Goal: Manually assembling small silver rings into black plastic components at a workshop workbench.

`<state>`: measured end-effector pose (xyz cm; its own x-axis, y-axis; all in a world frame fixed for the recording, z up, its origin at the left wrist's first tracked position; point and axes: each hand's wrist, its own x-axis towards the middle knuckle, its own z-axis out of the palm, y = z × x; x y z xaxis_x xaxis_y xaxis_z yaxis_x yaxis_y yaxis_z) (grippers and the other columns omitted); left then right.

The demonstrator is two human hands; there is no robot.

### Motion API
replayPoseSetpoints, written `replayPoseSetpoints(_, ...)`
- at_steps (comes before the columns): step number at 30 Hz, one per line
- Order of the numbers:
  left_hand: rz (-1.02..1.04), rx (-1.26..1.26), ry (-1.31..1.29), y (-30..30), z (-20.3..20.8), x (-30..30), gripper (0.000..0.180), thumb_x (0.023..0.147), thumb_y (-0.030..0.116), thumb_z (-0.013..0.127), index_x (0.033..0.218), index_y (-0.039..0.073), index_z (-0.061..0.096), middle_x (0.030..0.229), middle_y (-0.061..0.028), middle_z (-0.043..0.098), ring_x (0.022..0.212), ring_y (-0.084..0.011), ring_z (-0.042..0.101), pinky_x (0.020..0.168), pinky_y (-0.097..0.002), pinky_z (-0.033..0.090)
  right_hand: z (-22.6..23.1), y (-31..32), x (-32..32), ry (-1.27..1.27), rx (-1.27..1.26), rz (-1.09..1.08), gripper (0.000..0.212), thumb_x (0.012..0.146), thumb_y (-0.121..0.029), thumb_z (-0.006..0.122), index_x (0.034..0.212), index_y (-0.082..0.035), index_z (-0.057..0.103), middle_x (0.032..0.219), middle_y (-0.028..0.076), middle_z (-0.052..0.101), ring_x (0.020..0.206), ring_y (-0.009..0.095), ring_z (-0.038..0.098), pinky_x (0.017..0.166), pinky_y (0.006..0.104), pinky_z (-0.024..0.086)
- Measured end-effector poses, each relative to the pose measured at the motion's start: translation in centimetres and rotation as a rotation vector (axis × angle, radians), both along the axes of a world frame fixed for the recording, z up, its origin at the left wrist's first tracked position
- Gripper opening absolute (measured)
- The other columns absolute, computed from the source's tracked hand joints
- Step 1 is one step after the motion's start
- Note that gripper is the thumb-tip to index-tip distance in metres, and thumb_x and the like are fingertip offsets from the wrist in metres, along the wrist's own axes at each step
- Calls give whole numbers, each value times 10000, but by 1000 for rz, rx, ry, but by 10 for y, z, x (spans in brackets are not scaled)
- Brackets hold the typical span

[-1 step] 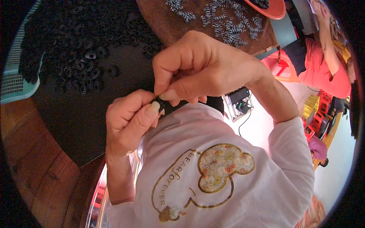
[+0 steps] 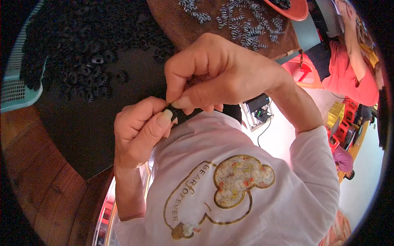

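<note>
My left hand [image 2: 139, 130] pinches a small black plastic part [image 2: 174, 110] between thumb and forefinger, mostly covered by the fingertips. Over it, my right hand [image 2: 219, 71] is closed, thumb and forefinger pressed together at the part's upper edge; whatever lies between those tips is hidden. Beyond both hands spreads a large heap of small black toothed, ring-like parts [image 2: 96, 76] on a dark mat [image 2: 65, 127]. Several small metal coil springs [image 2: 246, 24] lie scattered on a brown cloth [image 2: 172, 14] at the far side.
A green mesh basket [image 2: 35, 96] stands at the left, beside wooden boards [image 2: 45, 180]. An orange bowl [image 2: 297, 11] sits at the far right. A person in a red shirt [image 2: 349, 74], red stools [image 2: 349, 115] and a small device with a cable [image 2: 257, 107] are to the right.
</note>
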<state>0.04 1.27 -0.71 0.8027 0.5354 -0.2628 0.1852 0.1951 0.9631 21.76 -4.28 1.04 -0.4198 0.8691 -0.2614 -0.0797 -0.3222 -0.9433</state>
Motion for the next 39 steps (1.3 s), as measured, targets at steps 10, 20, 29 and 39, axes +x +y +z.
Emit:
replayPoseSetpoints(10, -30, -22, 23, 2, 2, -2, 242, 891, 204, 596, 811, -24, 614, 605, 6, 541, 534, -37, 459, 486, -198, 336, -3, -2, -2, 58, 100, -13, 81, 807, -75, 582, 767, -12, 615, 605, 1, 556, 523, 66, 509, 442, 226, 399)
replayPoseSetpoints(20, 93, 9, 21, -9, 1, -1, 191, 896, 152, 588, 840, -28, 617, 623, 7, 551, 536, -46, 464, 498, -201, 357, -1, -11, -9, 44, 49, -129, 83, 817, -76, 596, 779, -3, 608, 582, -2, 540, 490, 69, 484, 432, 229, 372)
replayPoseSetpoints(29, 18, -41, -11, -2, 4, 0, 218, 900, 173, 587, 840, -35, 615, 626, 0, 560, 541, -47, 474, 491, -200, 346, -1, -11, -2, 107, 13, -91, 81, 821, -87, 615, 790, -13, 605, 621, -3, 561, 508, 54, 499, 436, 219, 402)
replayPoseSetpoints(39, -19, -32, 26, 1, 10, 1, 230, 895, 184, 594, 822, -33, 619, 616, 3, 554, 537, -50, 468, 493, -208, 348, 4, -6, 0, 75, 10, -23, 100, 830, -106, 613, 824, -8, 595, 647, 14, 578, 525, 77, 528, 448, 227, 428)
